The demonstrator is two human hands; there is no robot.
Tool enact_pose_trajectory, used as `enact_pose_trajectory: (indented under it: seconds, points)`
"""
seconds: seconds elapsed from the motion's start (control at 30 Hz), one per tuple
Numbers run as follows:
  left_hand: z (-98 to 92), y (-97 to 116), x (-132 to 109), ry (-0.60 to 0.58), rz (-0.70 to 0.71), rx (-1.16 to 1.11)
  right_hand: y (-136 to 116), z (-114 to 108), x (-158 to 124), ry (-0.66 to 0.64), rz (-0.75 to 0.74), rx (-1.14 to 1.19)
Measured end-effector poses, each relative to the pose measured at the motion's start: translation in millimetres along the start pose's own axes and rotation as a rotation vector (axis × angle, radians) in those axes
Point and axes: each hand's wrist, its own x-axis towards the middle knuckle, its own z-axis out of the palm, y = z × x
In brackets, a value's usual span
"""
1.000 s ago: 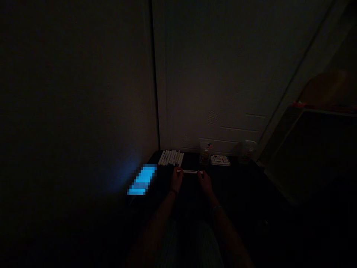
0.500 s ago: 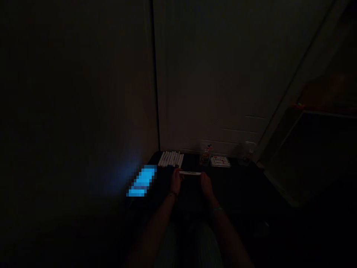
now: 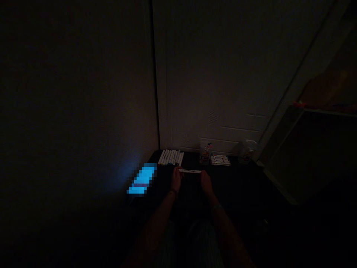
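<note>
A white marker (image 3: 190, 171) is held level above the dark table (image 3: 237, 186), one end in each hand. My left hand (image 3: 176, 180) has its fingers closed on the left end, and my right hand (image 3: 206, 181) grips the right end. Just beyond my left hand lies a row of several white markers (image 3: 170, 158), side by side. Farther right, a stack of white markers (image 3: 220, 160) lies near the table's back edge. The scene is very dark, so finger details are faint.
A glowing blue, pixelated screen (image 3: 142, 179) lies at the table's left side by the wall. Clear packages stand at the back, one in the middle (image 3: 205, 154) and one at the right (image 3: 247, 153). Walls (image 3: 212, 74) rise behind and at left.
The whole view has shifted very slightly and looks a little brighter. Both hands keep hold of the marker in nearly the same place.
</note>
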Motion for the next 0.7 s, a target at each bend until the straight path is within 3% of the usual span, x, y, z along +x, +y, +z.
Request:
enact_pose_trajectory:
  seconds: [0.27,0.7]
  points:
    - [-2.5,0.9,-0.1,-0.011,0.025,0.131,-1.7,4.0,-1.8,-0.011,0.065,0.049]
    - [0.1,-1.1,2.0,-0.009,0.009,-0.041,1.7,1.7,0.5,-0.006,0.032,-0.005]
